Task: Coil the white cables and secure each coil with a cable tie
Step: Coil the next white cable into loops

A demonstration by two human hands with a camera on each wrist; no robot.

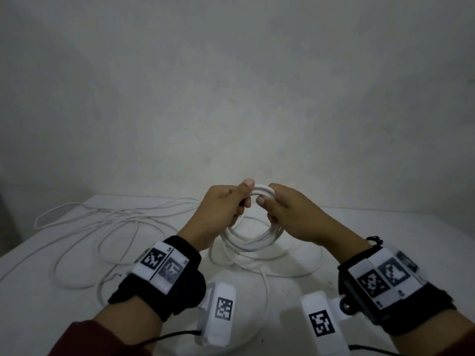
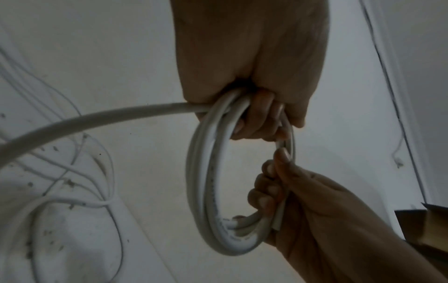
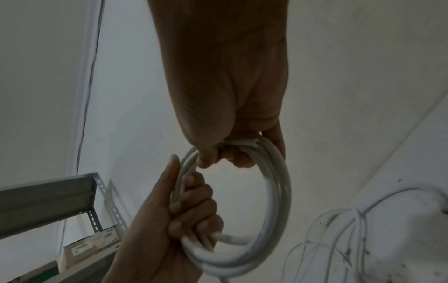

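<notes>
1. Head view: the left hand [image 1: 221,209] and right hand [image 1: 293,214] meet above the white worktop [image 1: 372,227], both gripping one coil of white cable [image 1: 246,240] held clear of the surface.
2. Left wrist view: the left fingers [image 2: 257,118] are curled tight round the coil's top at 12 o'clock, several turns bunched inside them; a single strand [image 2: 97,118] leaves the grip toward 9 o'clock.
3. Same view: the right hand's fingers [image 2: 266,191] clamp the ring at about 4 o'clock, thumb laid along the turns.
4. Right wrist view: the right fingers [image 3: 232,155] close round the coil's top, and the left hand [image 3: 174,220] grips it at 8 o'clock with the thumb stretched up along the cable.
5. Head view: loose white cable [image 1: 102,227] sprawls in loops over the worktop at 9 o'clock from the hands.
6. Right wrist view: a metal shelf frame [image 3: 48,195] stands at 8 o'clock.
</notes>
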